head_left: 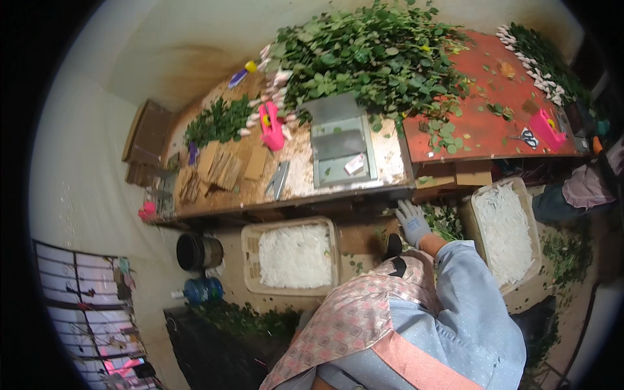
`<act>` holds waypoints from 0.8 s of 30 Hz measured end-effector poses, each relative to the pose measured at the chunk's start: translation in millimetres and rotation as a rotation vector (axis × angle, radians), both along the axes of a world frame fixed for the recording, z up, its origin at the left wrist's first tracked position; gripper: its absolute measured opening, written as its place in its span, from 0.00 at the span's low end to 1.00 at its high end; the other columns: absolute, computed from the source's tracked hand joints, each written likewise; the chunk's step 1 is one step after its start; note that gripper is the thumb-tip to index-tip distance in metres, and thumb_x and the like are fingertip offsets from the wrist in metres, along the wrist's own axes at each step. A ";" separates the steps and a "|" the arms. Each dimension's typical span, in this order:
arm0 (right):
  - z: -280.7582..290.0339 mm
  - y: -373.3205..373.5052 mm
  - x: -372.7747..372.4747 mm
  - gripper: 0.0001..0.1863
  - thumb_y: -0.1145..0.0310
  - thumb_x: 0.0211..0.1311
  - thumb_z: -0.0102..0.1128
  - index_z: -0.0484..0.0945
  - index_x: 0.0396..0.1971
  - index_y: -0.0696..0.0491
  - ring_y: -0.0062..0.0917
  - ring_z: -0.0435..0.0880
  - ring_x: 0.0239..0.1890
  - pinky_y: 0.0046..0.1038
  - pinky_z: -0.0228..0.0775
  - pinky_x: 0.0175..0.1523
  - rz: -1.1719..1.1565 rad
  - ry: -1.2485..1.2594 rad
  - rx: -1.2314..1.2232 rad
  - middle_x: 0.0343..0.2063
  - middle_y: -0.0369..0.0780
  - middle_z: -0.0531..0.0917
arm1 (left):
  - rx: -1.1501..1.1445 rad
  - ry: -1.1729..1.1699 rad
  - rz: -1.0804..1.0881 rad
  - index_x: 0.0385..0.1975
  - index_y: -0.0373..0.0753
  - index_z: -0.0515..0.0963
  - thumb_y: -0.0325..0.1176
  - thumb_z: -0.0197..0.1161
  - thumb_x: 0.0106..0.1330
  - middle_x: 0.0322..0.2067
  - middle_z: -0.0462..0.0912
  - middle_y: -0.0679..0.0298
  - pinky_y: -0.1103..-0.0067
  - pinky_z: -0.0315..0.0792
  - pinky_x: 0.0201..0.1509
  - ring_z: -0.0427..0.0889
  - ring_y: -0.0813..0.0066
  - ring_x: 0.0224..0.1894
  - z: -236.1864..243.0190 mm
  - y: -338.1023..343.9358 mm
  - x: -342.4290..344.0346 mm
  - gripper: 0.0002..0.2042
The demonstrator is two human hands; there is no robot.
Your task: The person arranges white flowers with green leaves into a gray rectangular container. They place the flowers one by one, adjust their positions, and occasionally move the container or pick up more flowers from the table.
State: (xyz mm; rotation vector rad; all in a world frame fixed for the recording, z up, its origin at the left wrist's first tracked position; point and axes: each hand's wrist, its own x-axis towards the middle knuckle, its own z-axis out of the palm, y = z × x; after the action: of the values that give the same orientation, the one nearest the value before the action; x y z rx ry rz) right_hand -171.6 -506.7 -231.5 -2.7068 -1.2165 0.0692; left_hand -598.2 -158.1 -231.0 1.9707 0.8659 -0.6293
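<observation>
Reaching down below the bench [364, 192], the right hand [412, 221] in a knit grey glove spreads its fingers over leafy cuttings [445, 221]. The left hand is hidden. Cardboard boxes [252, 250] of white shreds flank it; stems [377, 58] heap the worn, speckled top.

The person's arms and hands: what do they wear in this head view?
Only one arm shows, apparently the right. Its hand wears a light grey knit work glove, and the arm has a light blue long sleeve. Over the chest lies a pink patterned apron with a plain salmon strap. The other hand is out of view.
</observation>
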 end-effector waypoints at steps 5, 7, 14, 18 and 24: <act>-75.6 -85.9 -139.1 0.29 0.54 0.64 0.62 0.77 0.63 0.52 0.45 0.81 0.60 0.42 0.69 0.66 -0.510 1.054 -0.672 0.56 0.51 0.83 | -0.006 -0.148 0.113 0.52 0.36 0.83 0.40 0.63 0.72 0.41 0.89 0.56 0.74 0.78 0.44 0.87 0.69 0.40 18.6 -17.4 -31.3 0.16; -82.5 -118.0 -188.2 0.30 0.53 0.63 0.63 0.77 0.62 0.52 0.46 0.82 0.58 0.42 0.71 0.65 -0.566 1.087 -0.723 0.54 0.52 0.84 | -0.005 -0.098 0.123 0.50 0.34 0.83 0.42 0.62 0.73 0.36 0.89 0.61 0.74 0.78 0.39 0.86 0.70 0.33 -7.0 -19.6 -76.8 0.17; -120.9 -139.1 -197.4 0.32 0.51 0.61 0.64 0.79 0.60 0.55 0.49 0.85 0.54 0.43 0.76 0.59 -0.540 0.900 -0.662 0.50 0.54 0.86 | -0.194 0.124 0.342 0.54 0.35 0.83 0.44 0.60 0.76 0.47 0.89 0.56 0.72 0.78 0.48 0.87 0.63 0.47 -101.0 -101.8 -232.1 0.19; -29.3 -9.7 -155.4 0.27 0.53 0.60 0.63 0.84 0.54 0.56 0.49 0.83 0.59 0.42 0.74 0.64 -0.476 0.834 -0.484 0.56 0.55 0.83 | -0.155 0.172 0.292 0.57 0.35 0.82 0.43 0.55 0.79 0.53 0.87 0.56 0.71 0.78 0.54 0.85 0.60 0.53 -154.8 -133.2 -288.7 0.19; -39.4 127.0 -96.8 0.30 0.57 0.61 0.64 0.77 0.61 0.56 0.47 0.79 0.63 0.39 0.70 0.67 -0.254 0.749 -0.374 0.59 0.55 0.81 | -0.287 0.046 0.608 0.58 0.34 0.81 0.43 0.48 0.81 0.52 0.87 0.56 0.71 0.78 0.54 0.85 0.62 0.50 -137.3 -179.1 -272.6 0.22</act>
State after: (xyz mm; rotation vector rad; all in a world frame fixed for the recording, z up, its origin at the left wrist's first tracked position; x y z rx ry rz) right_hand -268.4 -379.8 -271.0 -2.6571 -0.6719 1.2484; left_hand -870.8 -337.1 -368.3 1.3416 1.2541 -0.4092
